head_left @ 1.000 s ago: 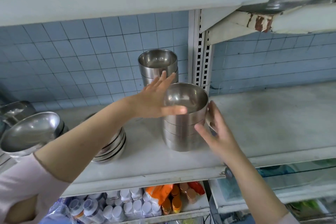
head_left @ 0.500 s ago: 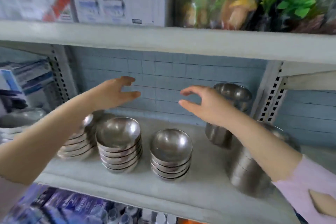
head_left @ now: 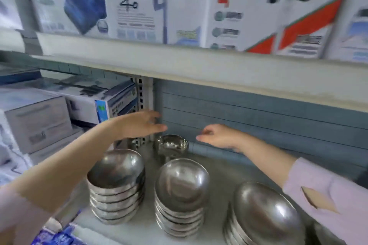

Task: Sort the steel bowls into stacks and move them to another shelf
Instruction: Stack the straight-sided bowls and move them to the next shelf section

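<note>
1. Three stacks of shiny, round, nested steel bowls stand in a row near the front of the grey shelf board (head_left: 229, 173): the left stack (head_left: 116, 187), the middle stack (head_left: 182, 195) and the right stack (head_left: 264, 219). A smaller steel bowl pile (head_left: 172, 144) sits behind them, beside the slotted white upright (head_left: 140, 93).
2. Polished steel like this is probably stiff and slick. One bowl would be light, but a full stack has real weight and could slide apart. The safest hold is likely both palms low on opposite sides, cupping the bottom bowl.
3. The left hand (head_left: 139, 125) hovers above the back pile with straight, spread fingers, touching nothing.
4. The right hand (head_left: 217, 135) hovers just right of that pile, loosely curled and empty. Blur hides its fingertips.
5. Both forearms reach in over the front stacks.
</note>
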Motion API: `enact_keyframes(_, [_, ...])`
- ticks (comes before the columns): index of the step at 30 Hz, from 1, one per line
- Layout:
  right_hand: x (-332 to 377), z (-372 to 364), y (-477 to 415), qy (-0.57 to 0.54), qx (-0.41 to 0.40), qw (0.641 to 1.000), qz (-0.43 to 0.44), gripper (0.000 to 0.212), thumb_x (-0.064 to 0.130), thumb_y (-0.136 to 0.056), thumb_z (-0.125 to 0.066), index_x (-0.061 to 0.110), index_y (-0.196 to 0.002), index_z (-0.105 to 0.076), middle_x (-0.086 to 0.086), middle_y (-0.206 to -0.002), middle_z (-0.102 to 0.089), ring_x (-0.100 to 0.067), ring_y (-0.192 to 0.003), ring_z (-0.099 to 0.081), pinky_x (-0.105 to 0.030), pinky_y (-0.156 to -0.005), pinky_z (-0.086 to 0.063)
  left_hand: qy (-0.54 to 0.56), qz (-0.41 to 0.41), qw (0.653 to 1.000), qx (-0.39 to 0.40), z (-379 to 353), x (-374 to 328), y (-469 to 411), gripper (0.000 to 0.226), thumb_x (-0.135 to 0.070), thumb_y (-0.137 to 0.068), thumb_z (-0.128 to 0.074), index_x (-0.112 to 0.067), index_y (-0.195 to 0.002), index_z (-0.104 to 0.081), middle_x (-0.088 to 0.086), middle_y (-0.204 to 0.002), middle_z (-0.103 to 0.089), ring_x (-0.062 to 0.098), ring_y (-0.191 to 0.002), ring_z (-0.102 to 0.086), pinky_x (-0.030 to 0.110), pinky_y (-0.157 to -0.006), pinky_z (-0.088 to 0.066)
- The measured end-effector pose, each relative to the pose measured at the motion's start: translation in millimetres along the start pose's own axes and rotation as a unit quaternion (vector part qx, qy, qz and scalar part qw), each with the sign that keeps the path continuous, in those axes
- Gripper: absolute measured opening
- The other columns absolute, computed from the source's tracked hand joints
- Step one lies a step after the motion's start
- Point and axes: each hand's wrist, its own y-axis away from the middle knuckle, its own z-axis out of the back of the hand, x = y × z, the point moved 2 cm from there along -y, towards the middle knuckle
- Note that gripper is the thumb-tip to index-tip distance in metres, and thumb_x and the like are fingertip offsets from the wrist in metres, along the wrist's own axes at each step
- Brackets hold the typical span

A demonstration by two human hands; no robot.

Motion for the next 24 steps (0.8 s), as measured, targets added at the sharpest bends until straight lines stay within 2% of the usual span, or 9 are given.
enact_keyframes(3, [3,-18,-35,-0.031,0.054,0.997,-0.042,0.051,0.052,-0.093,-0.057,0.02,-0.132,-0.056,-0.004,-0.132,-0.06,-0.018,-0.106,-0.057,-0.029,-0.085,-0.046,-0.056,-0.01,0.995,0.078,-8,4,-33,0.083,-0.074,-0.089,-0.035,-0.024,-0.154,-0.02,-0.002,-0.161,-0.023,0.02,-0.146,-0.027,0.042,-0.119,-0.021])
enact_keyframes(5, [2,-27,-49,-0.043,0.098,0.991,-0.08,0.056,0.051,-0.094,-0.055,0.018,-0.139,-0.049,-0.007,-0.136,-0.055,-0.021,-0.114,-0.056,-0.031,-0.088,-0.051,-0.09,0.006,0.989,0.119,-15,7,-54,0.083,-0.07,-0.092,-0.034,-0.018,-0.155,-0.018,0.002,-0.162,-0.021,0.023,-0.147,-0.025,0.039,-0.119,-0.021])
enact_keyframes(7, [-1,-36,-60,-0.016,0.136,0.985,-0.108,0.07,0.053,-0.093,-0.056,0.019,-0.15,-0.035,-0.008,-0.146,-0.045,-0.025,-0.124,-0.053,-0.036,-0.099,-0.051,-0.118,0.015,0.982,0.146,-27,10,-70,0.076,-0.063,-0.096,-0.036,-0.011,-0.151,-0.028,0.009,-0.157,-0.033,0.027,-0.141,-0.036,0.036,-0.113,-0.03])
enact_keyframes(10, [-3,-49,-70,-0.023,0.162,0.979,-0.12,0.077,0.054,-0.093,-0.056,0.019,-0.154,-0.025,-0.004,-0.15,-0.042,-0.02,-0.124,-0.052,-0.033,-0.098,-0.052,-0.124,0.015,0.976,0.178,-45,15,-83,0.059,-0.052,-0.1,-0.039,-0.011,-0.143,-0.044,0.01,-0.144,-0.049,0.026,-0.125,-0.051,0.029,-0.094,-0.039])
enact_keyframes(13, [-3,-61,-74,-0.066,0.169,0.974,-0.133,0.065,0.052,-0.095,-0.053,0.018,-0.148,-0.036,-0.002,-0.145,-0.046,-0.016,-0.114,-0.057,-0.028,-0.089,-0.054,-0.077,0.036,0.977,0.195,-56,25,-95,0.058,-0.052,-0.098,-0.043,-0.014,-0.142,-0.044,0.009,-0.139,-0.051,0.025,-0.112,-0.057,0.028,-0.083,-0.046])
enact_keyframes(16, [-4,-70,-75,-0.11,0.191,0.964,-0.147,0.054,0.05,-0.098,-0.049,0.018,-0.141,-0.046,0.0,-0.145,-0.047,-0.018,-0.116,-0.058,-0.034,-0.093,-0.053,0.017,0.069,0.976,0.204,-67,35,-102,0.07,-0.062,-0.091,-0.05,-0.017,-0.144,-0.044,0.007,-0.14,-0.05,0.025,-0.114,-0.058,0.033,-0.093,-0.054])
enact_keyframes(19, [-3,-75,-75,-0.167,0.194,0.952,-0.166,0.052,0.048,-0.099,-0.048,0.016,-0.14,-0.047,-0.003,-0.144,-0.047,-0.021,-0.117,-0.057,-0.038,-0.098,-0.051,0.092,0.076,0.974,0.192,-69,37,-104,0.074,-0.065,-0.088,-0.051,-0.015,-0.143,-0.044,0.008,-0.143,-0.049,0.025,-0.122,-0.054,0.03,-0.094,-0.049])
enact_keyframes(21, [-1,-76,-73,-0.192,0.188,0.947,-0.176,0.052,0.047,-0.099,-0.049,0.015,-0.139,-0.048,-0.005,-0.144,-0.048,-0.023,-0.121,-0.056,-0.04,-0.101,-0.05,0.119,0.074,0.975,0.173,-64,33,-100,0.073,-0.062,-0.091,-0.049,-0.011,-0.142,-0.045,0.01,-0.146,-0.047,0.026,-0.127,-0.05,0.026,-0.089,-0.043])
enact_keyframes(24, [6,-68,-63,-0.225,0.167,0.946,-0.162,0.049,0.046,-0.098,-0.05,0.014,-0.136,-0.049,-0.002,-0.142,-0.048,-0.026,-0.121,-0.059,-0.039,-0.1,-0.05,0.13,0.028,0.985,0.109,-49,24,-91,0.063,-0.062,-0.09,-0.051,-0.014,-0.13,-0.057,0.007,-0.132,-0.059,0.023,-0.114,-0.057,0.026,-0.086,-0.041])
